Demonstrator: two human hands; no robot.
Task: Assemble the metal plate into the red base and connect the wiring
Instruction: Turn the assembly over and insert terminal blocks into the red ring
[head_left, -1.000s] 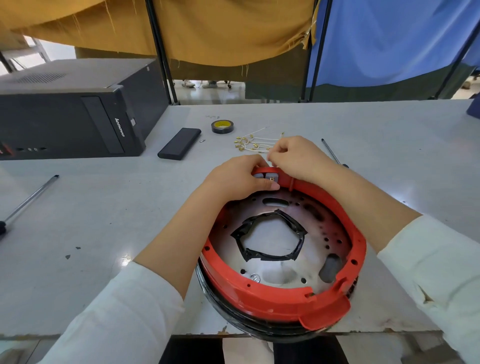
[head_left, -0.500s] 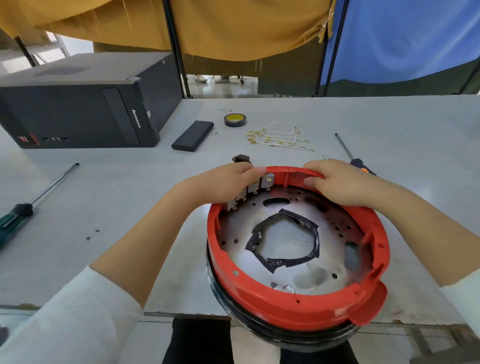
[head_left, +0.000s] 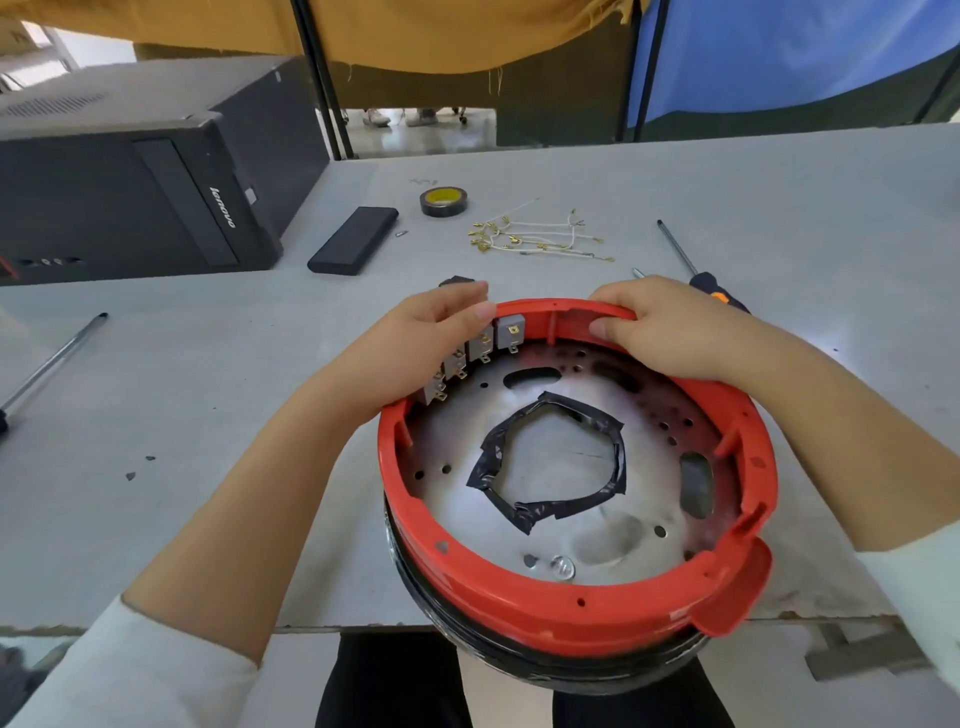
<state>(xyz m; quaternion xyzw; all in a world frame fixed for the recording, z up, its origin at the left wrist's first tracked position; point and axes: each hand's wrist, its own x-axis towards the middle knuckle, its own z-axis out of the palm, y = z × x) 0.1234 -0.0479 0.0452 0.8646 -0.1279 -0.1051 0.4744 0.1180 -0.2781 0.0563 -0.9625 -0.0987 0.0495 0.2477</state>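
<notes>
The red base is a round ring at the table's front edge, overhanging it, with a black band beneath. Inside it lies the perforated metal plate, its centre hole edged with black tape. Several grey switch blocks line the ring's inner wall at the far left. My left hand grips the far-left rim just above those blocks. My right hand grips the far-right rim, thumb inside. A loose bundle of white wires with brass terminals lies on the table beyond the base.
A black computer tower stands at the back left. A black flat case and a roll of black tape lie behind the base. One screwdriver lies right of the wires, another at the far left.
Both hands left the switch blocks at the far rim and spread apart along it, the right hand to the far-right rim. The view shifted closer.
</notes>
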